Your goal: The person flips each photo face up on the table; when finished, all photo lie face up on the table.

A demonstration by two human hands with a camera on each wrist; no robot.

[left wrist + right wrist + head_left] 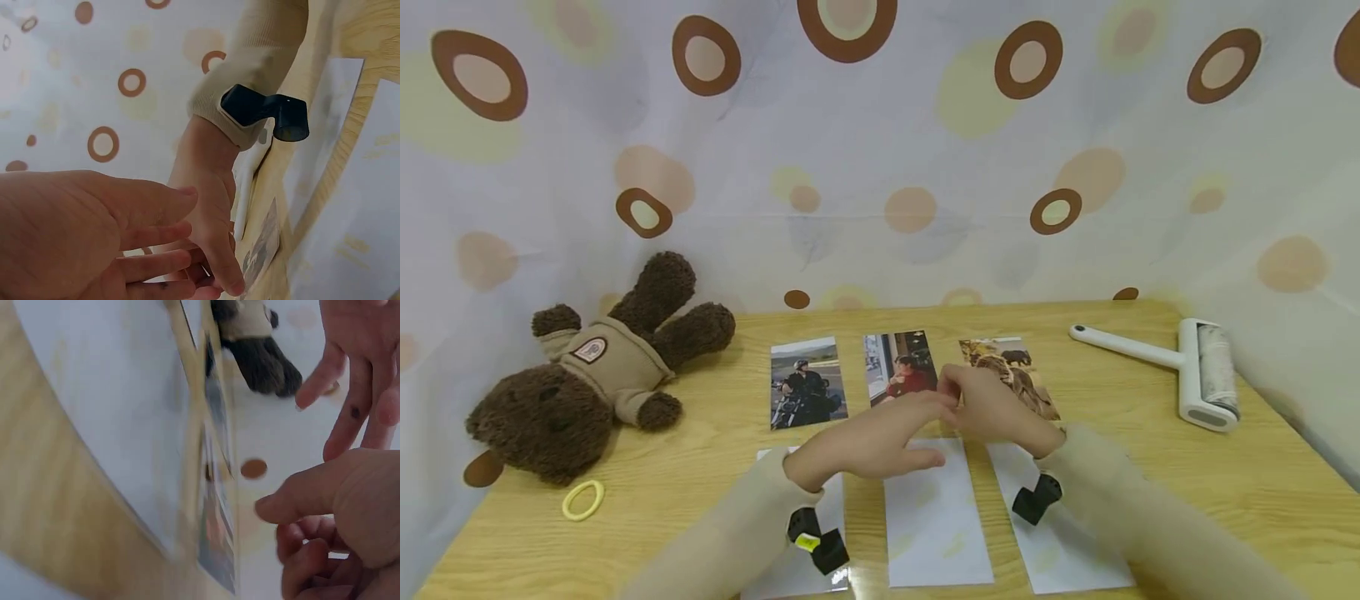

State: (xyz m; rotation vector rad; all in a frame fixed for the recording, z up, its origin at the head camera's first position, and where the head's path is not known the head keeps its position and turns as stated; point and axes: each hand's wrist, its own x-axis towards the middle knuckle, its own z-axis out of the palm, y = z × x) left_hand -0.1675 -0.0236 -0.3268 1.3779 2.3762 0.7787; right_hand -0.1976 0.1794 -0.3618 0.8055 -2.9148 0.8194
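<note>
My left hand (876, 437) hovers above the middle white sheet (936, 533), its fingers stretched out to the right and holding nothing visible. Close to its fingertips is my right hand (988, 408), with fingers loosely curled and no object showing between them. In the right wrist view, the thumb (300, 494) stands apart from the curled fingers. Behind the hands lie three photos: a motorcyclist (807, 383), a person in red (901, 362) and an animal scene (1022, 358), which the right hand partly covers. White sheets lie left (835, 508) and right (1067, 542), partly under the forearms.
A brown teddy bear (625, 358) in a tan shirt lies at the left. In front of it is a yellow ring (583, 501). A white lint roller (1191, 375) lies at the far right. A patterned curtain (880, 167) hangs behind the wooden table (692, 500).
</note>
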